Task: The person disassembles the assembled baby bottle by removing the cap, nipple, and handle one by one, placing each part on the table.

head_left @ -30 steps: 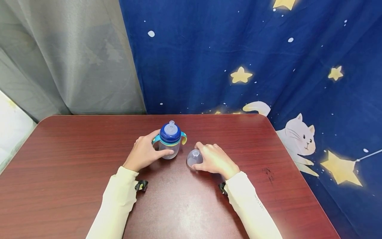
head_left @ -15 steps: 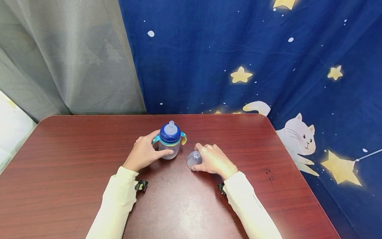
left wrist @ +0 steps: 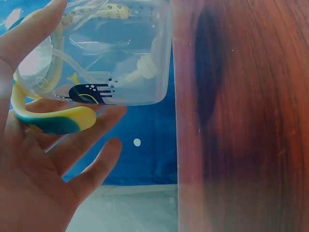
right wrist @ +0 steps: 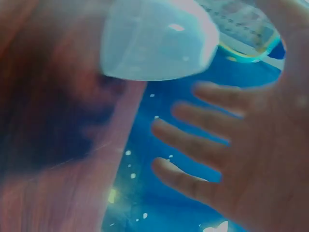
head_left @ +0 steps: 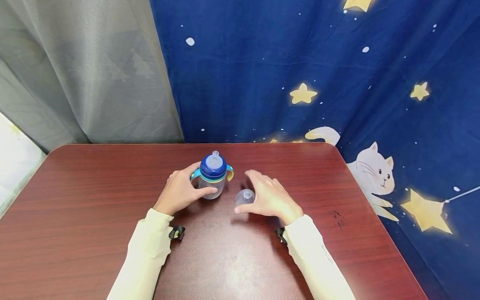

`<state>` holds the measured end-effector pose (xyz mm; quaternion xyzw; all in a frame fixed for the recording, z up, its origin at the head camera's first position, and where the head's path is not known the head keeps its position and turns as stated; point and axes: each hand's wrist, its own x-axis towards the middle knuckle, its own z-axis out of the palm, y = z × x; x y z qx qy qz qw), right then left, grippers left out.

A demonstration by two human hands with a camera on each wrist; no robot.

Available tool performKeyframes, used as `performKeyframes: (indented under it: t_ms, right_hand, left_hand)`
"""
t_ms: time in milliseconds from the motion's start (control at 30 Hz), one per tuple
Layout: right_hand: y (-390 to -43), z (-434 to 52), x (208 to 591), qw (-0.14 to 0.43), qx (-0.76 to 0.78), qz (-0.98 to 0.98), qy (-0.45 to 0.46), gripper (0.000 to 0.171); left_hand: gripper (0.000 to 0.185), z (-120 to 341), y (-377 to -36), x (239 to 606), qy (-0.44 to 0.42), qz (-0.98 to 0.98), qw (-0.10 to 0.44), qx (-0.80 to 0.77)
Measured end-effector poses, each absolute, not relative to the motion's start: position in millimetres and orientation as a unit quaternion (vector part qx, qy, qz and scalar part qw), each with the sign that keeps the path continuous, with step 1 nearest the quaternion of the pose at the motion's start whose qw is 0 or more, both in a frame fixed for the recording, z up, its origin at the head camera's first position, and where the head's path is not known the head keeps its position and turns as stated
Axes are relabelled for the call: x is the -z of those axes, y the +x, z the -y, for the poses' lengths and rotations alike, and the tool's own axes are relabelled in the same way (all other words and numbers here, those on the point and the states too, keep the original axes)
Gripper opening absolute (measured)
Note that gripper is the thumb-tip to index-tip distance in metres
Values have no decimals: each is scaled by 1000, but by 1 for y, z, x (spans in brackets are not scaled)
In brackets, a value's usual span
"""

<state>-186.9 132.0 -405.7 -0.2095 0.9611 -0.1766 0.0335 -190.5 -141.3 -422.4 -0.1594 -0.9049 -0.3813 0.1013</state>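
Note:
A clear baby cup [head_left: 212, 178] with a dark blue spout lid and teal-yellow handles stands upright mid-table. My left hand [head_left: 189, 186] grips its body, thumb in front and fingers behind. The left wrist view shows the cup [left wrist: 116, 58] against my palm, its handle [left wrist: 53, 121] lying across my fingers. To the cup's right a clear domed cap [head_left: 244, 196] sits on the table. My right hand [head_left: 262, 193] hovers beside it, fingers spread and straight. In the right wrist view the cap [right wrist: 159, 41] lies apart from my fingers [right wrist: 203, 140].
The dark red wooden table [head_left: 93, 200] has rounded far corners. A blue star-and-cat cloth [head_left: 300, 62] hangs behind and along the right side. A grey curtain [head_left: 82, 71] hangs at the back left. Small black clips [head_left: 177, 232] sit at both wrists.
My right hand's fingers have lifted off the clear cap and spread out; the cap stays on the table. The left hand and the cup have not moved.

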Motion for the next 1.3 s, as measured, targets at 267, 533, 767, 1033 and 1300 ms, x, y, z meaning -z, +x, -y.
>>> performKeyframes:
  t_ms: [267, 533, 767, 1033, 1300]
  right_hand:
    - [-180, -112, 403, -131, 270, -937, -178, 104]
    - [-172, -98, 404, -222, 345, -897, -166, 72]
    - [-169, -96, 404, -224, 336, -899, -169, 66]
    - [-168, -96, 403, -217, 343, -899, -165, 63]
    - [-167, -96, 401, -216, 353, -894, -171, 62]
  left_hand:
    - [73, 131, -187, 422, -211, 913, 146, 318]
    - [73, 115, -183, 418, -264, 903, 196, 277]
    - [70, 110, -182, 419, -280, 899, 214, 259]
    - [70, 110, -180, 418, -279, 902, 207, 256]
    - [70, 110, -179, 415, -283, 899, 200, 267]
